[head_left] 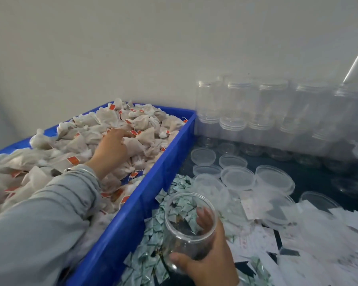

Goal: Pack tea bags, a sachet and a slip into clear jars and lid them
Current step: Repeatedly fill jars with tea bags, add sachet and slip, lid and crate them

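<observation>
— Head view first: what takes up the most room?

— Long blue plastic crate [163,159] on the left, heaped with white paper tea bags with red tags [103,129]. Right of it, against the wall, stacked clear plastic jars [246,104], then loose round clear lids [239,178] on the dark table [314,176].

— And nearer the person?

— White paper slips [310,240] at lower right, and a pile of small green-and-white sachets [151,240] just beside the crate.

— The hands?

— The left hand [112,149], in a grey sleeve [50,213], lies on the tea bags, fingers bent down into the heap; I cannot tell whether it has one pinched. The right hand [207,259] grips an empty clear jar [189,221], tilted above the sachets, thumb on the near wall and fingers around the far side.
</observation>
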The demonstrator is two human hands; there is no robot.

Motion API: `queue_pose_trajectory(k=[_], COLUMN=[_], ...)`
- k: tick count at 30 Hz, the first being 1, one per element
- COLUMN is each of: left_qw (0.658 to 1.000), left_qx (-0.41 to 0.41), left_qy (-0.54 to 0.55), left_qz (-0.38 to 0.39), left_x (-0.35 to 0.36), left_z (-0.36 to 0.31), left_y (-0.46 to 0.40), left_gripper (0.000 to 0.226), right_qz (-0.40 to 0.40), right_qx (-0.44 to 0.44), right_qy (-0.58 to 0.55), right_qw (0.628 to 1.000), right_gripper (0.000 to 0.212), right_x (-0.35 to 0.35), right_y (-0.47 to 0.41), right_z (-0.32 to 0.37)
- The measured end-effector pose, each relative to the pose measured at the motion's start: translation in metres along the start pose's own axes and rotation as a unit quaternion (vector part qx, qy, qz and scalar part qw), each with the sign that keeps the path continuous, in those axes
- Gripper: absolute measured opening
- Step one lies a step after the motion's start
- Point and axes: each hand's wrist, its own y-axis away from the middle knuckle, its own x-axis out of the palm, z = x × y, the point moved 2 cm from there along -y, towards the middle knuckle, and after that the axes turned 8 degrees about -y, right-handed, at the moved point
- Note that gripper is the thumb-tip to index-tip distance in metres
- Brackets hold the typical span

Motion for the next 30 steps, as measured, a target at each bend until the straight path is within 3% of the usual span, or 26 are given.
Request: queue_pose_trajectory(k=[3, 9, 13, 15, 19, 21, 25, 30], left_qw=[0.99, 0.972, 0.97, 0.962, 0.959, 0.967, 0.991, 0.991], left_qx=[0.064, 0.09, 0.024, 0.015, 0.011, 0.014, 0.021, 0.058], left_qy=[-0.102, -0.152, -0.178, -0.211, -0.243, -0.225, -0.1, 0.081], left_qz=[0.067, 0.157, 0.162, 0.171, 0.147, 0.116, 0.084, 0.093], left_x=[0.02, 0.032, 0.031, 0.031, 0.029, 0.027, 0.012, -0.018], left_z=[0.004, 0.002, 0.006, 0.008, 0.012, 0.012, 0.002, -0.034], left_y=[-0.001, 0.012, 0.011, 0.01, 0.006, 0.004, 0.004, 0.017], left_gripper=[0.056, 0.081, 0.053, 0.035, 0.019, 0.013, 0.026, 0.009], right_qz=[0.041, 0.032, 0.015, 0.012, 0.014, 0.02, 0.02, 0.029], right_qx=[-0.021, -0.013, 0.001, -0.002, -0.007, -0.013, -0.015, -0.036], right_qy=[0.024, 0.074, 0.121, 0.124, 0.123, 0.126, 0.127, 0.106], right_qw=[0.999, 0.997, 0.993, 0.992, 0.992, 0.992, 0.992, 0.993], right_gripper=[0.112, 0.119, 0.119, 0.118, 0.126, 0.126, 0.115, 0.107], right_x=[0.002, 0.001, 0.001, 0.001, -0.001, -0.002, -0.002, -0.004], right_y=[-0.001, -0.003, -0.004, -0.004, -0.006, -0.007, -0.006, 0.0], right_z=[-0.003, -0.009, -0.013, -0.016, -0.021, -0.021, -0.022, -0.019])
